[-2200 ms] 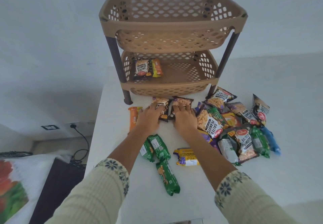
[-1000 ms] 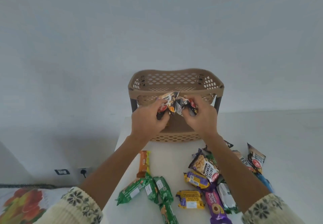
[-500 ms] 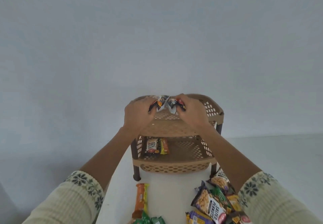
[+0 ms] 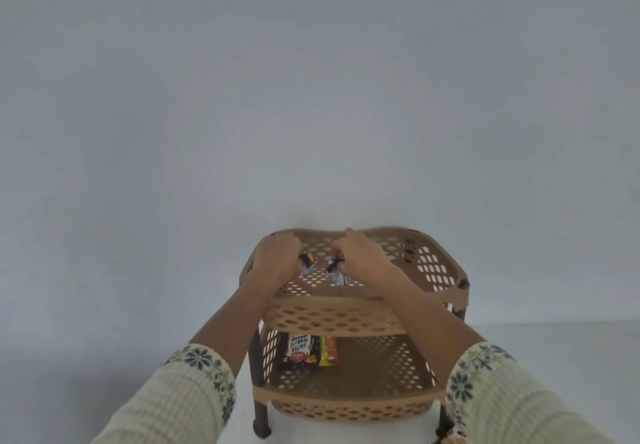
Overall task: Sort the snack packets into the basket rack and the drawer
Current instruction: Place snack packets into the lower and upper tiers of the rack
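A tan two-tier basket rack (image 4: 446,291) with dark legs stands on the white table. Both my hands are inside its top basket. My left hand (image 4: 277,258) is closed on a small black peanut packet (image 4: 307,260). My right hand (image 4: 358,256) grips a second black peanut packet (image 4: 335,265). The two packets sit low over the perforated basket floor; I cannot tell if they touch it. In the lower basket lie a salted peanuts packet (image 4: 299,348) and an orange-yellow packet (image 4: 327,350), side by side at the left.
A plain grey wall fills the view behind the rack. The white table (image 4: 242,423) shows only under the rack's legs. A bit of another packet (image 4: 450,438) peeks in at the bottom right edge.
My hands lifted two peanut packets off the table, carried them up over the rack's rim and lowered them into the top basket. The packet pile has dropped out of view.
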Demonstrator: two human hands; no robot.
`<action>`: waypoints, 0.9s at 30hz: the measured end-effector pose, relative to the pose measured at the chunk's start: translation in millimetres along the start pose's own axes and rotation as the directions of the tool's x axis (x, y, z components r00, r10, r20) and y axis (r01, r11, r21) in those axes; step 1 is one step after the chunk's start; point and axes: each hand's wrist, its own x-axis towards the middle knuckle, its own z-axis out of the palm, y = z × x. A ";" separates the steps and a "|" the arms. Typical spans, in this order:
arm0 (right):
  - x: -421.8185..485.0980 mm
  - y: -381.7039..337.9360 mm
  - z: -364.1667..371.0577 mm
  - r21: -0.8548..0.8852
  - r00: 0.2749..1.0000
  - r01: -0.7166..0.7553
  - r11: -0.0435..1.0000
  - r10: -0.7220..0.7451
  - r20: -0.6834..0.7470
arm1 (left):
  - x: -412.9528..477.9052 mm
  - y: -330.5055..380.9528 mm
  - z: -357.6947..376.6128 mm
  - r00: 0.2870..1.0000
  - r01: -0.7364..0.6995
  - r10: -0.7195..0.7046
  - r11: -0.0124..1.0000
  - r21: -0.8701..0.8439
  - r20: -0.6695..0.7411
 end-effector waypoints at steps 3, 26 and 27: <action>13.7 2.0 13.5 -0.030 1.000 0.011 0.999 -0.010 0.011 | 11.0 -3.3 17.1 0.995 -0.048 0.043 0.997 0.055 0.086; 49.3 9.3 59.9 -0.091 0.649 0.090 0.992 0.011 0.761 | 16.9 6.0 30.2 0.690 -0.001 0.010 1.000 -0.013 0.724; 51.6 9.9 50.5 -0.139 0.697 0.098 0.985 0.032 0.716 | 22.2 4.5 20.4 0.727 0.008 -0.017 1.000 0.017 0.686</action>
